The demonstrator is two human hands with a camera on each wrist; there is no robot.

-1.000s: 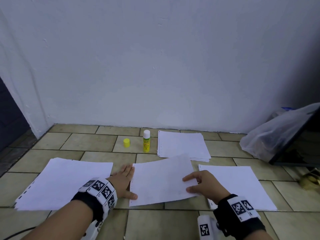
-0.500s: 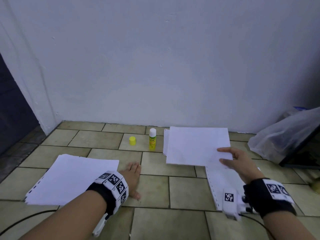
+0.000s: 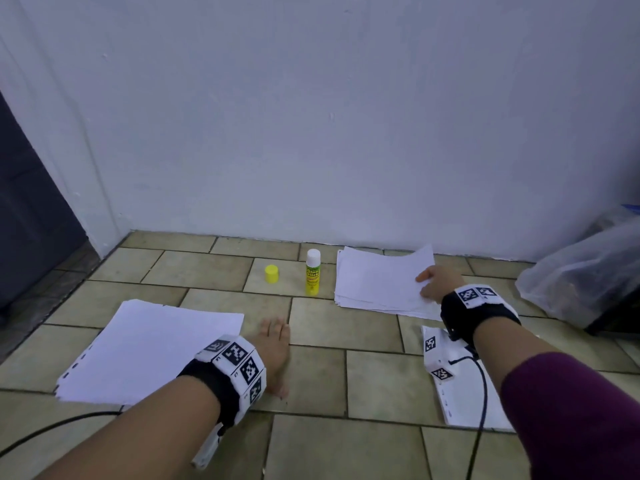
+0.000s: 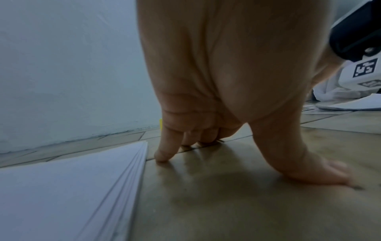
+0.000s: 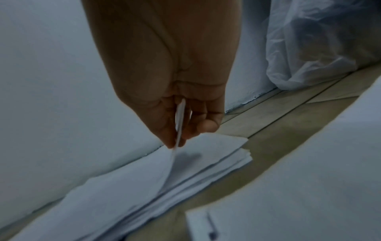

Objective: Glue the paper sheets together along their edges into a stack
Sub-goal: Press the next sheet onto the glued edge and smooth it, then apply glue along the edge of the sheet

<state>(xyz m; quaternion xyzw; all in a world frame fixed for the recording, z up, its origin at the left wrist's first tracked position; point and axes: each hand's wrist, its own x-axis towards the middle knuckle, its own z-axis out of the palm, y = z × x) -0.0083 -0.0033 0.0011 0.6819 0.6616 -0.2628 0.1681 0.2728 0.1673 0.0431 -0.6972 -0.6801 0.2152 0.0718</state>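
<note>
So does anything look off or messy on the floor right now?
Two small things. The glue stick stands uncapped, its yellow cap apart on the tile to its left. The far paper stack is untidy, sheet edges fanned out, and the right hand pinches its top sheet, which curls upward.

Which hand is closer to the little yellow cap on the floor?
Left. The left hand lies flat on the tiled floor, just in front of the little yellow cap. The right hand is farther off to the right, pinching a white paper sheet beyond the yellow glue stick.
</note>
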